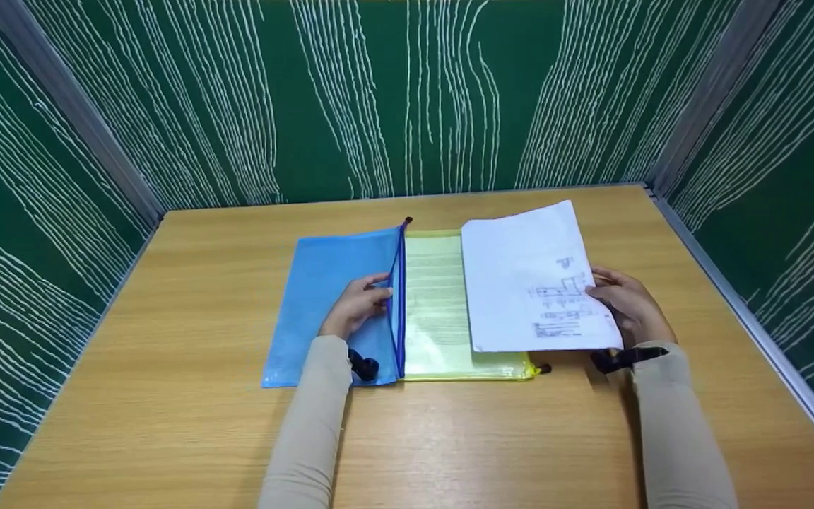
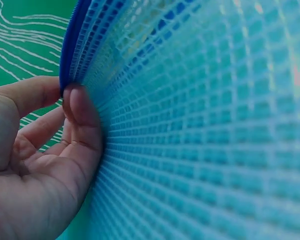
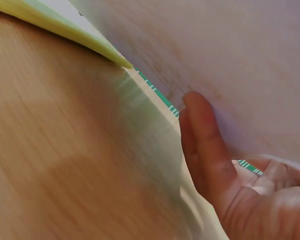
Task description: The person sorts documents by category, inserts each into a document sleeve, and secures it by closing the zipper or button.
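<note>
A blue mesh zip pouch (image 1: 336,283) lies on the table, its zipped edge to the right. My left hand (image 1: 361,305) pinches one lip of that edge between thumb and fingers and holds it apart from the other lip. In the left wrist view, the blue mesh (image 2: 205,130) fills the right side beside the left hand (image 2: 50,155). My right hand (image 1: 629,304) grips the right edge of a white printed paper (image 1: 513,283), raised and tilted above a yellow zip pouch (image 1: 435,304). In the right wrist view, the right hand (image 3: 225,165) is against the paper's underside (image 3: 230,65).
The yellow pouch lies right beside the blue one, partly under the paper, with printed lines showing through it. Both pouches rest on a wooden table (image 1: 195,339). Green panels (image 1: 393,99) with white wavy lines stand behind and at both sides, joined by grey posts (image 1: 711,92).
</note>
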A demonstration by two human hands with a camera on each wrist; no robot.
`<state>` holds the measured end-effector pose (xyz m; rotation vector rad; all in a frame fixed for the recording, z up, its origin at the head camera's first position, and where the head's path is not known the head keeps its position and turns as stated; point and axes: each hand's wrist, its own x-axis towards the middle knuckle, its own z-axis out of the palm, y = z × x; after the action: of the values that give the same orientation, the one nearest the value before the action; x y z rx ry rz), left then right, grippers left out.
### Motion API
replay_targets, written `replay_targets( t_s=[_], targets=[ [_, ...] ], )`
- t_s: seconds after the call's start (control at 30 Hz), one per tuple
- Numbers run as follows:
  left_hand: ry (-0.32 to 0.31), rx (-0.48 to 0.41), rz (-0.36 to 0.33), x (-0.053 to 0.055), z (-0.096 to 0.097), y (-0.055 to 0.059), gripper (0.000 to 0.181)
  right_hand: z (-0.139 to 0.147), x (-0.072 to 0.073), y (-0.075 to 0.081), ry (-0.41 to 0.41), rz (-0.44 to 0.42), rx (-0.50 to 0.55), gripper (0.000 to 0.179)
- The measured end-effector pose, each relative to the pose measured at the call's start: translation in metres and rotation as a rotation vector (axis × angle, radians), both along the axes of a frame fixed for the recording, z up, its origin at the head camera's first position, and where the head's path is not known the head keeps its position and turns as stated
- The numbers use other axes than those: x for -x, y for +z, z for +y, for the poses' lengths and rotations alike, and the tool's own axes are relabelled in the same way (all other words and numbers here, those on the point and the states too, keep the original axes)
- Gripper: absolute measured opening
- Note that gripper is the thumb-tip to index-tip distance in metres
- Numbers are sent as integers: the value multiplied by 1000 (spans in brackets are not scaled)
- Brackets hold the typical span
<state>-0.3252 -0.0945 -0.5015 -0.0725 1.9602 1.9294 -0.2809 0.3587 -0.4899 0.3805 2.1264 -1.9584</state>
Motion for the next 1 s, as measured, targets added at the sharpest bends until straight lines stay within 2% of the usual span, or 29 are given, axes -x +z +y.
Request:
replay_targets(
  t_s=[0.17,0.43,0.53,0.77,0.9,1.0],
  targets=[
    [44,-66,-22,0,3,-4,47,-5,1,2,53,46,61,63],
    [55,-163,-61,2,6,-7,48,-21,6,6,83,-3,5,63],
    [71,-204,-55,2,4,-10,48,-29,9,6,93,2,5,63],
    [97,-288,-35,1,-2,-16,48,-50,15,3,143,74,62,61],
    [113,-371,-31,1,-2,-18,47,-58,15,4,141,70,51,58],
    [114,-411,-24,0,-2,-19,47,-62,15,5,141,75,82,58]
  ],
)
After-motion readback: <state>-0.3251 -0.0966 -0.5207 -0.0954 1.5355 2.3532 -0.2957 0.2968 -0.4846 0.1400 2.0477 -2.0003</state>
